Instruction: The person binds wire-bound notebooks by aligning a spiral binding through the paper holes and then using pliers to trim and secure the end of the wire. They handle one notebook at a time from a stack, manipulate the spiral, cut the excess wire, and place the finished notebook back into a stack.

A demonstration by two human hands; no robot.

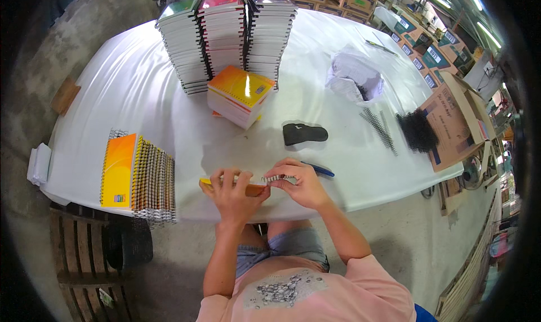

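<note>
Near the front edge of the white table, my left hand [232, 197] grips a thin notebook block with an orange and yellow cover [255, 190]. The fingers lie over it, hiding much of it. My right hand [303, 185] pinches a spiral binding coil [288, 178] at the right end of the block. Whether the coil runs through the holes is too small to tell. A dark blue slender tool [319, 168] lies just beyond my right hand. Farther up rests a black rounded object [304, 133] with a small white mark.
Spiral-bound yellow-orange notebooks [118, 172] are stacked at left. Mid-table stands a pile of yellow-covered blocks [241, 89]; tall stacks of bound books [222, 37] rise behind. Loose coils [378, 131], a black coil heap [417, 131], a white bag [354, 74] and an open carton [451, 122] occupy the right.
</note>
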